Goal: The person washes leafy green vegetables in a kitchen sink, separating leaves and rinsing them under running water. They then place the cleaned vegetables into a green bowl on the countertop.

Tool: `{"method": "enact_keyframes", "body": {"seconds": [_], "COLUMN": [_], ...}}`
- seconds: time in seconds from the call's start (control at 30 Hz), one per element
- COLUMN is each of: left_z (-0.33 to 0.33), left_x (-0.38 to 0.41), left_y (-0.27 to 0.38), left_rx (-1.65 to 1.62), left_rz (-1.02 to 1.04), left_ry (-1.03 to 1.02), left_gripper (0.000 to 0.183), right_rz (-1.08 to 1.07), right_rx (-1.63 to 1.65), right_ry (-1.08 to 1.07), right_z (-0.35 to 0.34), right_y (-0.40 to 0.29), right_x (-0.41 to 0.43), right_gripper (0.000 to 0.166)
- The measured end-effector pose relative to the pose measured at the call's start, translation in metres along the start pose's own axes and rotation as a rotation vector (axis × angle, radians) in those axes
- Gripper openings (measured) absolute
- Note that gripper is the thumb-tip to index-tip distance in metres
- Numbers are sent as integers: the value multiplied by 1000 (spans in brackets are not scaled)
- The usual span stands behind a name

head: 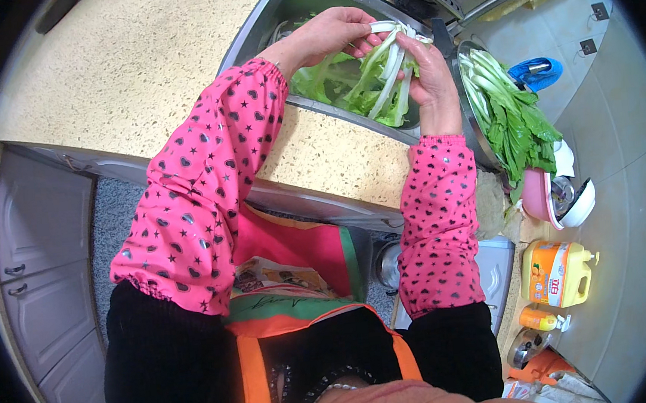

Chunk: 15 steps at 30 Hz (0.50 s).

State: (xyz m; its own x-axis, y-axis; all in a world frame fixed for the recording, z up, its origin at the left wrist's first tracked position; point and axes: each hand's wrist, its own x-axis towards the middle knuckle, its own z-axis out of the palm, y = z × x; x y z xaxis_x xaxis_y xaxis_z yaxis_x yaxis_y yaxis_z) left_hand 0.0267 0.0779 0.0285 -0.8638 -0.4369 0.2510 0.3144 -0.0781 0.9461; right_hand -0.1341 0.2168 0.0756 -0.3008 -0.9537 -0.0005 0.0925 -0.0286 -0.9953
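Note:
Above a metal sink [359,117] with water in it, both my hands hold a bunch of leafy greens [385,85] with white stems. The fingertips of my left hand [339,32] pinch a white stem end. My right hand [429,76] grips the stems from the other side, its thumb on top. The leaves hang down into the sink. More light green leaves [314,81] lie in the water under my left wrist. At the right of the sink, a metal pan or basin [478,129] bears a pile of greens [513,104] with white stems and darker leaves.
A speckled countertop [139,62] surrounds the sink. Along the right wall are a pink bowl [535,195], a white bowl [581,209], a large yellow pump jug [575,273] and a smaller orange bottle [536,318]. A grey cloth [489,206] lies near my right sleeve. A dark faucet-side object [442,39] stands at the sink's corner.

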Motion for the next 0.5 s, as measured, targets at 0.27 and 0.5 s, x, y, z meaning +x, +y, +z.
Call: {"method": "enact_keyframes", "body": {"seconds": [0.27, 0.5], "left_z": [1, 3], "left_x": [0, 9], "left_y": [4, -12], "left_rx": [357, 569], "left_rz": [60, 351], "left_ry": [126, 201], "left_gripper": [25, 29], "right_rz": [1, -208], "right_rx": [-74, -131], "right_ry": [-2, 429], "right_z": [9, 7], "right_y": [7, -2], "right_x": [2, 8], "right_gripper": [30, 25]}}
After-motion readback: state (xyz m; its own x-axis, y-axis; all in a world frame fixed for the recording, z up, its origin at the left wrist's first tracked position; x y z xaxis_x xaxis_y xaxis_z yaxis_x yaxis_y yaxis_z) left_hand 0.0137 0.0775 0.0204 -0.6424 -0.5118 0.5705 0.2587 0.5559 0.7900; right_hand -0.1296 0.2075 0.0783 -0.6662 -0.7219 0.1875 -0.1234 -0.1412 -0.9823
